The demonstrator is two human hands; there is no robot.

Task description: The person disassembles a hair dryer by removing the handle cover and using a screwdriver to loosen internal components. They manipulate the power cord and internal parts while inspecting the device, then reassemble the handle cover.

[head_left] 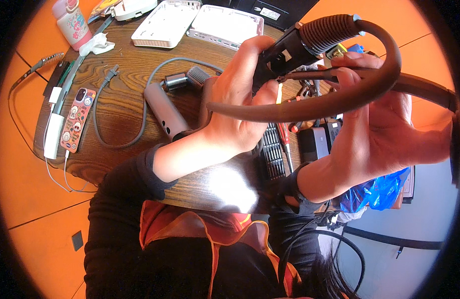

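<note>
My left hand [238,94] is closed around a black cylindrical part [282,55] with a ribbed cord sleeve [329,32] at its upper end. From that sleeve a thick cord [309,110] loops down in front of both hands, back toward my left wrist. My right hand [372,127] has its fingers closed on a slim dark tool [309,75], whose tip reaches the side of the black part. The tool's exact kind cannot be made out. Below and left of my left hand, a grey tube-shaped housing [166,112] lies on the wooden table [128,60].
A mesh-ended cylinder [197,75], a grey plug [110,74] and a phone in a patterned case [79,119] lie to the left. Two white casings [165,25] sit at the back. A black bit tray [273,154], a red screwdriver [286,144] and a blue bag [377,192] are at right.
</note>
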